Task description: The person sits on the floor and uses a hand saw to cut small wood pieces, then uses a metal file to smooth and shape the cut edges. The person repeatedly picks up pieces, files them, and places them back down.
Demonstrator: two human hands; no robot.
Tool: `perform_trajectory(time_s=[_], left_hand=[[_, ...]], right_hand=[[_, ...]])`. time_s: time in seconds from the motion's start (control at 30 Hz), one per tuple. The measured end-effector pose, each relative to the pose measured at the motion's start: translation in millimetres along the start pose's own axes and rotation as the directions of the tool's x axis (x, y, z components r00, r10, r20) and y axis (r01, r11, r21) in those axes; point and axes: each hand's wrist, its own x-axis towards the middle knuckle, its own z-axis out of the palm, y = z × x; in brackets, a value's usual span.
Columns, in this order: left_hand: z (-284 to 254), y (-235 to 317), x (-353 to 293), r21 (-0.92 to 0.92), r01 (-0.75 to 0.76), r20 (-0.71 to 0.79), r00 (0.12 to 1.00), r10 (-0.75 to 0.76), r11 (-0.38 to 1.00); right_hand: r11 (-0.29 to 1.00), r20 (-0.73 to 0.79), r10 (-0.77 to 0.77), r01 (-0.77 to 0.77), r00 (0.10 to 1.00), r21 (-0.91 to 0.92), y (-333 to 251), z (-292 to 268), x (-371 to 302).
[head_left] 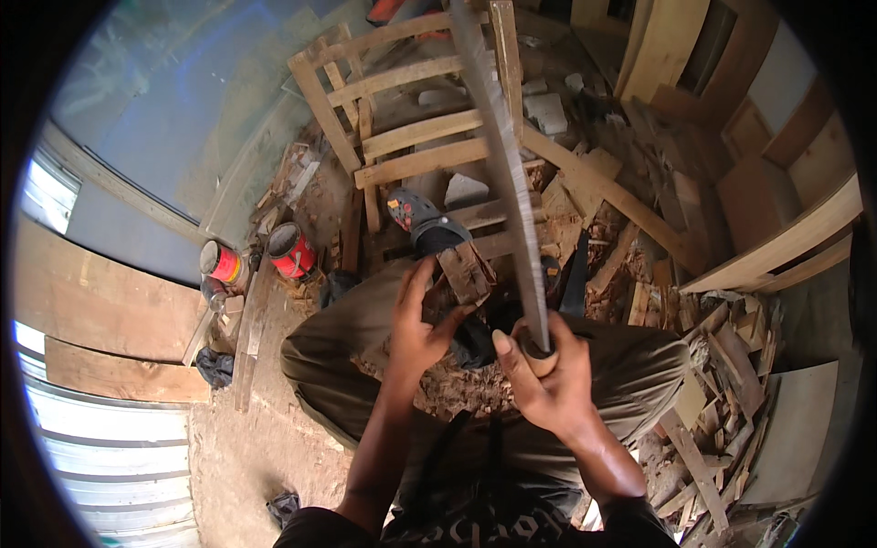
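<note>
My right hand [553, 379] is wrapped round the rounded wooden handle of a long-bladed tool [504, 151]. Its narrow grey blade points up and away, with a bright line along one edge; whether it is a machete or a long file I cannot tell. My left hand [420, 320] grips a short brown wood block [468, 274] between fingers and thumb, just left of the blade and apart from it. The block looks rough and dark on its near side. Below the hands, wood chips [466, 388] lie between my bent knees.
Ahead stands a wooden frame with slats [420, 137], near my dark clog [425, 219]. Two red cans [290, 250] sit on the left. Scrap wood [731, 384] is piled at right, below pale wooden frames [786, 237]. Boards [110, 301] lean at far left.
</note>
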Motion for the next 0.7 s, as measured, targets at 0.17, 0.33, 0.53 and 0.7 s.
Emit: perform_trajectory(time_s=[0.17, 0.33, 0.53, 0.7], left_hand=[[-7.1, 1.4, -7.8, -0.065, 0.043, 0.020, 0.999, -0.042, 0.997], [-11.4, -0.8, -13.3, -0.055, -0.050, 0.027, 0.998, 0.052, 0.997], [-15.9, -0.4, -21.2, -0.047, -0.012, 0.037, 0.999, 0.014, 0.999], [-25.9, 3.2, -21.9, 0.094, -0.079, 0.049, 0.996, 0.074, 0.992]], right_hand=[[0.964, 0.124, 0.228, -0.207, 0.966, -0.164, 7.4, 8.3, 2.4], [0.997, 0.103, 0.002, 0.006, 0.995, -0.076, 40.9, 20.6, 3.4], [0.745, 0.582, 0.300, -0.567, 0.756, 0.352, 55.4, 5.1, -1.4], [0.890, 0.407, 0.175, -0.321, 0.896, 0.324, 29.4, 9.0, 0.8]])
